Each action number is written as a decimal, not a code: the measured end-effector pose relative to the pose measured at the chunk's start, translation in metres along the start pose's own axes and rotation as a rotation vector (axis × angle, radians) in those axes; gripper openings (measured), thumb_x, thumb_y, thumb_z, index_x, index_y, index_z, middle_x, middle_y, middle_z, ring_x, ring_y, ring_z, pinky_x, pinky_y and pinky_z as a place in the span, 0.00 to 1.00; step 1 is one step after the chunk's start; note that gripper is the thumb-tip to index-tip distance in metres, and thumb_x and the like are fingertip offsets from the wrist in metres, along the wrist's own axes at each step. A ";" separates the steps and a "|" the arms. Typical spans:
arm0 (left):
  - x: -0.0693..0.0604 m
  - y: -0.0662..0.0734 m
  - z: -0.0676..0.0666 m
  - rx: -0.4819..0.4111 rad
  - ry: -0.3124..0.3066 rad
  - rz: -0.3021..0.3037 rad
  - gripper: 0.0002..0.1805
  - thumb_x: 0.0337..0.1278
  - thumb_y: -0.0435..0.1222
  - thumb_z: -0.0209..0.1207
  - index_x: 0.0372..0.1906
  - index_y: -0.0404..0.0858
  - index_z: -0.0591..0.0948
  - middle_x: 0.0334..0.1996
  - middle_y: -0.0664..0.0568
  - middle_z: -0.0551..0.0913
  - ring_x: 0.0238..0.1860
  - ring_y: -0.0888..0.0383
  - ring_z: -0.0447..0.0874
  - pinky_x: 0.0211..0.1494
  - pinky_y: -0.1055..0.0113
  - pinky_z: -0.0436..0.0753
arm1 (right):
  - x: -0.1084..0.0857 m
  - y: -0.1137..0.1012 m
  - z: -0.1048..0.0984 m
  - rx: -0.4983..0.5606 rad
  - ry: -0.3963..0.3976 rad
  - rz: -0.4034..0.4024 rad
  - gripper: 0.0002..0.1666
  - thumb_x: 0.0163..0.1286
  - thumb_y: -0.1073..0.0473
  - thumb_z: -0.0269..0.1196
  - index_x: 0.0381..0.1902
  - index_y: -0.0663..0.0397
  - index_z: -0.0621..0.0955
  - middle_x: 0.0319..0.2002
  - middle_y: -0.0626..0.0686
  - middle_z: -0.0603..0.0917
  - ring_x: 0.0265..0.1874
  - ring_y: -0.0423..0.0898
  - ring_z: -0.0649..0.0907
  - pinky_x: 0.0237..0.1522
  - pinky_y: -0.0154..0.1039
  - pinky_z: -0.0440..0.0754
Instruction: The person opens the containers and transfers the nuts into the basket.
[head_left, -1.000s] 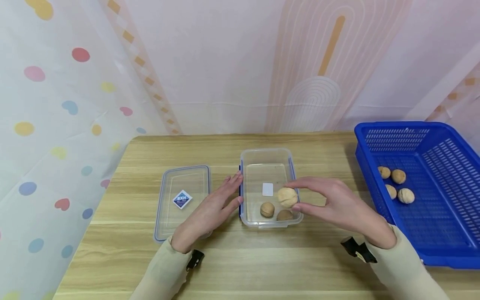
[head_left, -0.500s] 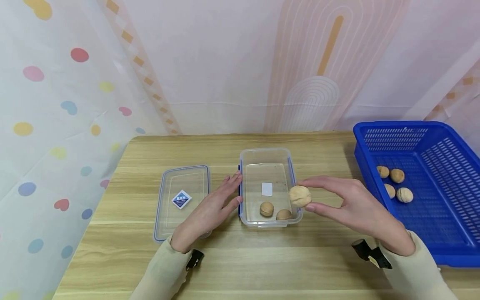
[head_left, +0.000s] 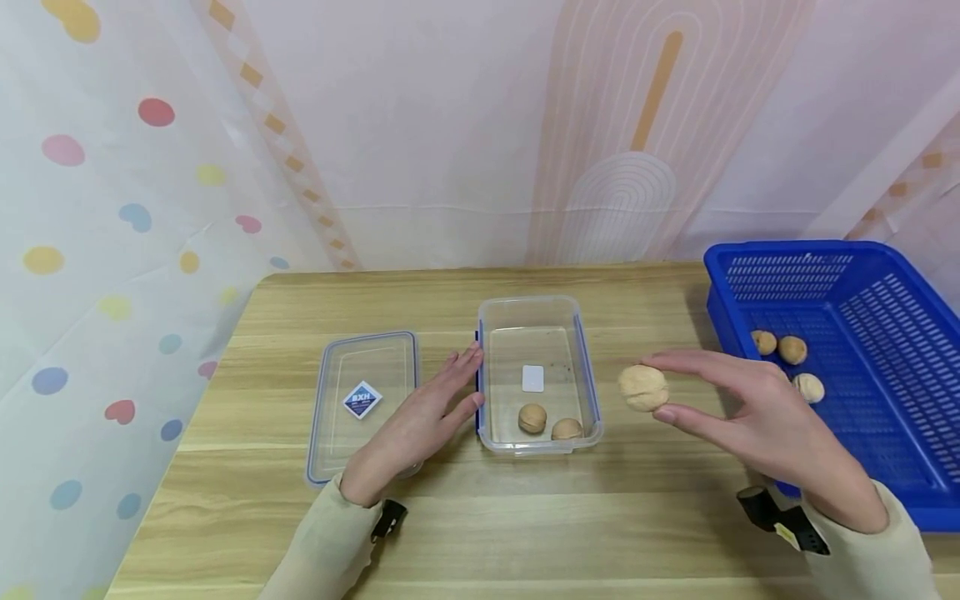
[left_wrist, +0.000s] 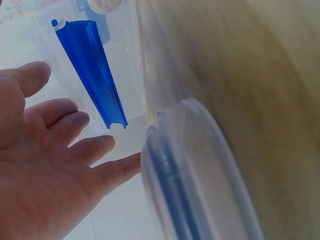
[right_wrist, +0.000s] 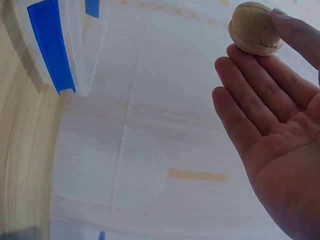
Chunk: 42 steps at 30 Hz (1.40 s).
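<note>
My right hand (head_left: 772,417) pinches a walnut (head_left: 643,388) between thumb and fingers, above the table just right of the clear plastic container (head_left: 537,310). In the right wrist view the same walnut (right_wrist: 256,29) is held at the fingertips. Two more walnuts lie inside the container near its front: one walnut (head_left: 532,418) left, another walnut (head_left: 567,429) in the corner. My left hand (head_left: 416,425) has its fingers extended beside the container's left wall, at the blue latch (left_wrist: 92,72); whether they touch it I cannot tell. Part of that hand covers the lid (head_left: 363,358).
A blue basket (head_left: 720,292) stands at the right with several walnuts (head_left: 792,350) at its left side; my right hand partly hides it. The lid lies flat on the wooden table (head_left: 525,533). A patterned cloth (head_left: 420,125) hangs behind the table.
My right hand, still pinching the walnut, has moved right from over the container to beside it, toward the basket. My left hand has stayed in place.
</note>
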<state>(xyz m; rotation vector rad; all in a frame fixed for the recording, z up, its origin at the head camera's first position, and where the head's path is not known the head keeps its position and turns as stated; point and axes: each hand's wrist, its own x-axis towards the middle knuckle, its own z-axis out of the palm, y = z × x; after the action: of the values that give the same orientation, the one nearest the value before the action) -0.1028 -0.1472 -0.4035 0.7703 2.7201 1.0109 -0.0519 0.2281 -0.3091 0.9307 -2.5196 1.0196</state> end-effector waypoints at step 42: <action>-0.001 0.000 -0.001 -0.014 -0.008 -0.009 0.33 0.81 0.45 0.51 0.81 0.36 0.59 0.83 0.49 0.52 0.81 0.41 0.49 0.79 0.40 0.55 | -0.082 0.035 -0.058 -0.121 0.171 0.331 0.30 0.68 0.76 0.67 0.67 0.61 0.79 0.62 0.28 0.75 0.63 0.20 0.70 0.61 0.15 0.65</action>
<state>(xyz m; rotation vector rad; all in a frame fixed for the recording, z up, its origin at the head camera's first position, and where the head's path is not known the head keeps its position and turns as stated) -0.1024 -0.1479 -0.4030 0.7579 2.7041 1.0215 -0.0123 0.3255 -0.3237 0.3821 -2.6047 0.9736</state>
